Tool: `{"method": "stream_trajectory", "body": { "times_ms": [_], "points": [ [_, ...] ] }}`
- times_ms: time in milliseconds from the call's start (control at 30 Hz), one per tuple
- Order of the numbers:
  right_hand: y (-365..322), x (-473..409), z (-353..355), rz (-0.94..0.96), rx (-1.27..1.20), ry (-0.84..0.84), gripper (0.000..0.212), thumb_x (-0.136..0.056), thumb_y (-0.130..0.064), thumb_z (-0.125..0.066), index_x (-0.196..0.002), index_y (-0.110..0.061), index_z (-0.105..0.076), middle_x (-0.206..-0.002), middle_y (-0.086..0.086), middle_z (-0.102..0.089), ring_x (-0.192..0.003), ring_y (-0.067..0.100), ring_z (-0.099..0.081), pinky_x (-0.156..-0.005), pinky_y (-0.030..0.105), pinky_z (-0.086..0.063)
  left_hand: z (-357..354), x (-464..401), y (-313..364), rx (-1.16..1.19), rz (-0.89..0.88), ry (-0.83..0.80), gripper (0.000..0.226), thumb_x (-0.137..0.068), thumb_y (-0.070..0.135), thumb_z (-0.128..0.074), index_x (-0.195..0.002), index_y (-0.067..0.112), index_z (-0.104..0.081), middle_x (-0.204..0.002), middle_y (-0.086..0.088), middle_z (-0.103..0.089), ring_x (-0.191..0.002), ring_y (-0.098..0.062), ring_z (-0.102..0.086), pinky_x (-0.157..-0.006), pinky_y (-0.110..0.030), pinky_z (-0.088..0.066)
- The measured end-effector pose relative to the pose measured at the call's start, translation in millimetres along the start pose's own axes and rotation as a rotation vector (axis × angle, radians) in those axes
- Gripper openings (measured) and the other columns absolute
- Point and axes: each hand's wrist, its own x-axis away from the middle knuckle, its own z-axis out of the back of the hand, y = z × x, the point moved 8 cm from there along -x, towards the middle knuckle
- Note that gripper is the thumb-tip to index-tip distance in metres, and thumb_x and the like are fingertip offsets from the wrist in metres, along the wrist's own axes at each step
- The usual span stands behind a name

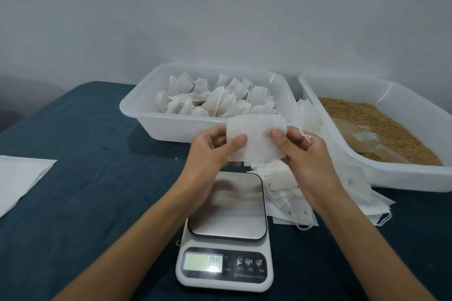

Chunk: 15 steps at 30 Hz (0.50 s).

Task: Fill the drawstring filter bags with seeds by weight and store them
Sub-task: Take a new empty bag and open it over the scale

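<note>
The table, under a dark blue cloth, fills the lower view, and its widest bare stretch lies left of the scale, reaching to a white sheet that runs off the left edge. Beyond the scale, against the wall, stands a white tub heaped with filled bags (their necks look pulled tight). Right and beyond the scale, a second tub holds the brown seeds, with a clear scoop lying in them; its near rim comes close to the pile of empty bags, which lies flat just right of the scale, touching its edge. The scale's steel plate is bare and its display reads zero. Above the far edge of the plate, both hands hold one empty bag in the air: the left hand pinches its left side with thumb on top, and the right hand pinches its right side likewise. A short string hangs over the right hand.
</note>
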Motion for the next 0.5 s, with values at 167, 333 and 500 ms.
{"method": "stream_trajectory", "body": {
  "times_ms": [167, 333, 500],
  "points": [
    [-18, 3, 15, 0.229, 0.402, 0.218, 0.009, -0.086, -0.019, -0.079, -0.087, -0.013, -0.074, -0.089, -0.007, -0.065, -0.071, 0.022, -0.059, -0.066, 0.029, -0.050, 3, 4, 8, -0.156, -0.187, 0.043, 0.013, -0.094, 0.005, -0.074, -0.106, 0.005, -0.076, -0.102, -0.007, -0.080, -0.098, -0.023, -0.076, -0.088, -0.031, -0.062],
    [-21, 7, 1, 0.241, 0.376, 0.107, 0.010, -0.095, -0.023, -0.070, -0.087, -0.018, -0.072, -0.080, -0.005, -0.069, -0.044, 0.016, -0.052, -0.047, 0.025, -0.045, 5, 5, 12, -0.212, -0.271, 0.067, 0.007, -0.095, 0.008, -0.074, -0.101, 0.004, -0.075, -0.099, -0.009, -0.079, -0.097, -0.028, -0.076, -0.087, -0.037, -0.062],
    [-17, 6, 6, 0.175, 0.300, 0.150, 0.014, -0.103, -0.027, -0.058, -0.094, -0.018, -0.063, -0.058, 0.006, -0.068, -0.036, 0.025, -0.057, -0.041, 0.029, -0.047, 10, 2, 12, -0.127, -0.224, 0.122, 0.016, -0.100, 0.014, -0.069, -0.093, 0.001, -0.073, -0.085, -0.011, -0.073, -0.073, -0.016, -0.065, -0.064, -0.026, -0.058]
  ]
}}
